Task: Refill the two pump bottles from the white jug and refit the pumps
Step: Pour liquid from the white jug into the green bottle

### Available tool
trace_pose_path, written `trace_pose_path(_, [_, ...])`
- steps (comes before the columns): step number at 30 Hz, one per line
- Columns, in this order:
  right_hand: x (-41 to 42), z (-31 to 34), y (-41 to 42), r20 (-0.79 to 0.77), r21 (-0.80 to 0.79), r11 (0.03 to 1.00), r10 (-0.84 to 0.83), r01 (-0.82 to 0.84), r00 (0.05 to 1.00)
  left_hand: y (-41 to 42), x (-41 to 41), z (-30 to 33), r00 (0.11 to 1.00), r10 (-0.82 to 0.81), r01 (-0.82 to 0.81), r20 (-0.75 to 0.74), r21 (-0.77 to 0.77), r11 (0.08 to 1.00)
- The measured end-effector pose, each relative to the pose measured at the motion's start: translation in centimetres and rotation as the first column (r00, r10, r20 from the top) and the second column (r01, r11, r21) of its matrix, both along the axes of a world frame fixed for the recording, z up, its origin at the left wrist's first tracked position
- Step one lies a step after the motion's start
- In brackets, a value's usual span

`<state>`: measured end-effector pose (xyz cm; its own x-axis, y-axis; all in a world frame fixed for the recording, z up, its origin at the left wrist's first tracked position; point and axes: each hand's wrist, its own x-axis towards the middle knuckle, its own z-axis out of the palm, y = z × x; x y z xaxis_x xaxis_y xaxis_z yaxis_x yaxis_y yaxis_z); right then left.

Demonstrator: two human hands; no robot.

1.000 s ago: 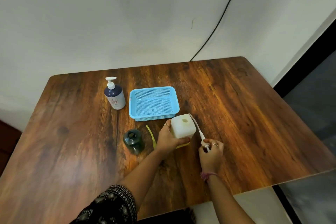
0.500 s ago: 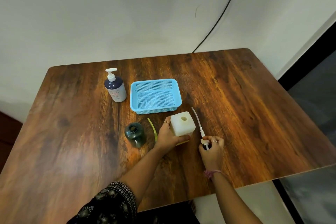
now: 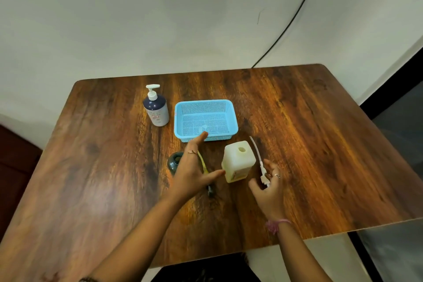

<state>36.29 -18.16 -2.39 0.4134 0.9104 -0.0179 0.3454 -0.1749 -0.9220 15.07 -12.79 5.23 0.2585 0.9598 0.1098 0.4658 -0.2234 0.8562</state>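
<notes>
White pump (image 3: 258,160), tube away, slightly left

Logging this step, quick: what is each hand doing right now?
Left hand: open, fingers spread, thumb touching the white jug.
Right hand: open, beside the white pump, not gripping it.

The left hand (image 3: 191,170) lies spread, fingers straight, beside the white jug (image 3: 238,161); the right hand (image 3: 267,186) (fingers loosely curled) hovers on its other side.
</notes>
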Motion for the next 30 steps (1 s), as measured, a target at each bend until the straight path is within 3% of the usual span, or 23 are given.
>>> trace_pose_path(4, [-2.1,0.1,0.3,-0.063,0.024,0.993,0.113,-0.112,0.992,0.4,-3.7,0.5,0.993,0.111,-0.107,-0.037,0.086,0.99])
trace_pose_path(9, [-5.0,0.6,1.9,-0.116,0.076,0.997,0.042,-0.033,0.992,0.6,-6.0,-1.3,0.976,0.216,-0.219,-0.04,-0.096,0.971])
trace_pose_path(15, [-5.8,0.2,3.1,-0.102,0.065,0.99,-0.114,0.121,0.988,0.8,-6.7,-5.1,0.976,0.195,-0.214,-0.096,-0.282,0.935])
trace_pose_path(30, [-6.3,0.6,3.2,-0.113,0.024,0.979,-0.198,0.202,0.974,1.2,-6.1,-7.4,0.967,0.253,-0.242,-0.001,-0.303,0.922])
